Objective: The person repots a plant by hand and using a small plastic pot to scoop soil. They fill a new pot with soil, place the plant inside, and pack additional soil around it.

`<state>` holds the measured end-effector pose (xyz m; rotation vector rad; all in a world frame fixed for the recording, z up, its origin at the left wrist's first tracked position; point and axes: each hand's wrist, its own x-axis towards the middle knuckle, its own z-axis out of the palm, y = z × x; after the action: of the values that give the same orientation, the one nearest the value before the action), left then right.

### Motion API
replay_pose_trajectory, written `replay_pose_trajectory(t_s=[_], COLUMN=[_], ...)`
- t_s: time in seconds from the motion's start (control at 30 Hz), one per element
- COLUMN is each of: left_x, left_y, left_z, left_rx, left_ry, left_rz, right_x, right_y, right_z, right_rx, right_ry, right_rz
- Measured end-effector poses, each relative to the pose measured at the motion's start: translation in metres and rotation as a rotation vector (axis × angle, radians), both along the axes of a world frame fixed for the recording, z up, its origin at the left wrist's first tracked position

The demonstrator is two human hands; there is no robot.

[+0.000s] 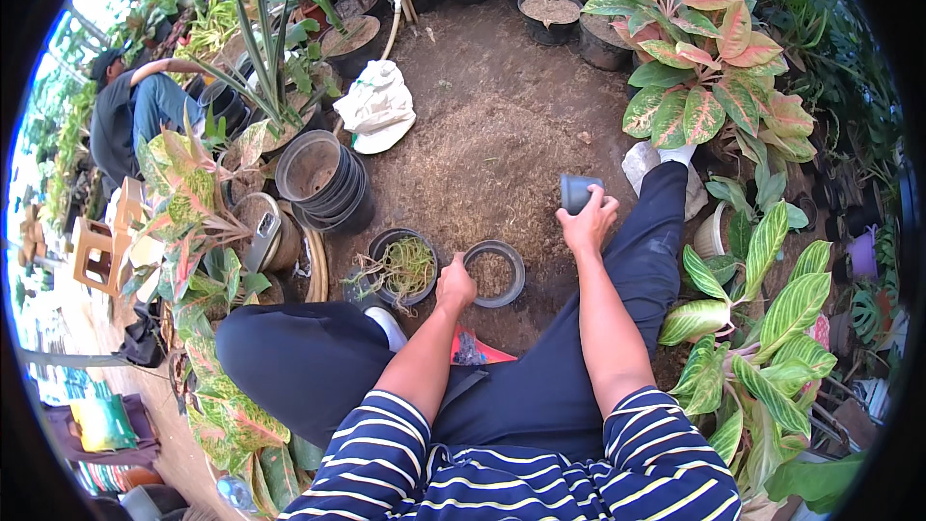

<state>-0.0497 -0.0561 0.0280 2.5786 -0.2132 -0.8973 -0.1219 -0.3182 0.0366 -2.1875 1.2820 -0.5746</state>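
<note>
My right hand holds a small dark plastic pot, tipped on its side above the soil. Its inside is turned away from view. My left hand grips the left rim of a round black pot that stands on the ground between my legs, with brown soil mix in it. Just left of that hand sits another black pot, filled with thin, tangled green stems or roots. Ahead of both hands spreads a low heap of loose brown potting mix.
A stack of black nursery pots stands at the left, with a crumpled white sack beyond it. Potted aglaonemas crowd the right side. A stone lies by my right foot. Another person sits at the far left.
</note>
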Motion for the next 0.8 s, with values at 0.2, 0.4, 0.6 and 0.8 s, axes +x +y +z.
replay_pose_trajectory(t_s=[0.2, 0.4, 0.6, 0.8], left_x=[-0.005, -0.005, -0.004, -0.005], left_y=[-0.001, 0.007, 0.013, 0.012], left_z=[-0.002, -0.004, -0.004, -0.004], left_rx=[0.008, 0.014, 0.032, 0.026], left_ry=[-0.011, 0.014, 0.007, 0.000], left_rz=[0.040, 0.078, 0.128, 0.115], right_x=[-0.023, 0.000, -0.003, -0.022], right_y=[-0.011, 0.026, 0.009, 0.011], right_z=[-0.024, -0.011, -0.012, -0.022], right_rx=[0.203, 0.384, 0.769, 0.435], right_ry=[0.408, 0.492, -0.055, 0.399], right_rz=[-0.287, -0.254, -0.256, -0.367])
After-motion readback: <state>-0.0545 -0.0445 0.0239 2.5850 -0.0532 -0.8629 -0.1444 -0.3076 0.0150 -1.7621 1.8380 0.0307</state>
